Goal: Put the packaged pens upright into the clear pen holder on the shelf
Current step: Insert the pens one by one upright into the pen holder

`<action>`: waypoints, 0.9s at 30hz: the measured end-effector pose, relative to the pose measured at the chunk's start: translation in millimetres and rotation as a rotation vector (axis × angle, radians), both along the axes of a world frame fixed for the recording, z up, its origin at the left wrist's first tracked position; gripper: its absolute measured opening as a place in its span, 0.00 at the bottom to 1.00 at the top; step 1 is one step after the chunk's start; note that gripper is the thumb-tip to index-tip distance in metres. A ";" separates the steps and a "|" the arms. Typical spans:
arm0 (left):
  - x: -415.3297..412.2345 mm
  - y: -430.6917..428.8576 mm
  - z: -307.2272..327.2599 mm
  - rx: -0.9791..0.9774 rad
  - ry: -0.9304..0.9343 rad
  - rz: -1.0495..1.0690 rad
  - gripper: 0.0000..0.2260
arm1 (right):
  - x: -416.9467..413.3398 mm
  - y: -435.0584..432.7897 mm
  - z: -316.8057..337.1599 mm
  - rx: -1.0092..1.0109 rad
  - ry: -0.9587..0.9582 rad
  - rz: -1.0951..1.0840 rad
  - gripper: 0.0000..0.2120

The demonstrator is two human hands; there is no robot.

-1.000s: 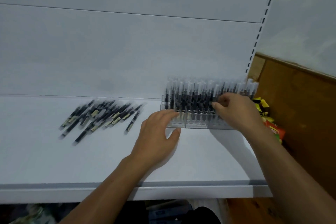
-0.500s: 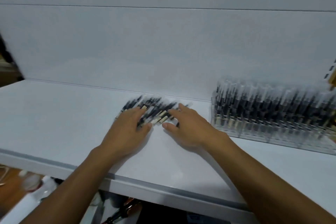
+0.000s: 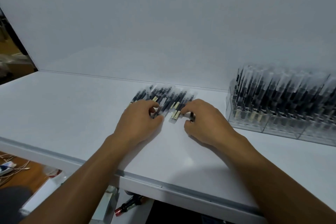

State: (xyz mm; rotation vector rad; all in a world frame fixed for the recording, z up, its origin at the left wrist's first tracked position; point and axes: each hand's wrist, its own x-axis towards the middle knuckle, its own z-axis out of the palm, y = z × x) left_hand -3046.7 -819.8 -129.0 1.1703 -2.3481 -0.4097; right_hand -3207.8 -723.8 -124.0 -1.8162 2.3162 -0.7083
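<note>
Change since half a second ago: both hands were lying flat on the pile with fingers stretched out; now the fingers are curled in and picking at the pens
Change since a second ago: back then both hands were over at the holder; now they are at the loose pile
Left hand [image 3: 141, 121]: fingers bent, thumb and fingertips pinching one packaged pen at the near edge of the pile
Right hand [image 3: 203, 122]: fingers curled, thumb and fingertips closed on a pen at the right side of the pile; how many pens it has I cannot tell
Loose pens [image 3: 164, 99]: a flat pile lying on the shelf, near the back wall, between and just past the two hands
How the pens look: dark, thin, each in a clear wrapper, with a small pale yellow label near one end; they lie side by side, pointing away and a bit to the right, some on top of others
Pen holder [image 3: 272, 123]: clear plastic, standing on the shelf to the right of the pile, well apart from the hands
Inside the holder: many wrapped dark pens standing up, leaning a little; this part looks blurry
Shelf [image 3: 63, 114]: white and flat, with a grey strip along the front edge
</note>
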 end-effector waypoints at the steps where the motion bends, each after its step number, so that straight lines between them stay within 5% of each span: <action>1: -1.7 -2.7 3.2 0.060 -0.033 0.020 0.13 | -1.2 0.3 0.2 0.008 0.023 -0.024 0.16; 12: -23.9 -23.3 34.2 0.178 -0.501 0.102 0.17 | -2.0 2.5 0.5 0.058 0.037 -0.090 0.03; 27: -13.0 -15.1 27.9 0.455 0.008 0.056 0.12 | -1.0 -0.8 4.2 -0.116 -0.456 -0.080 0.06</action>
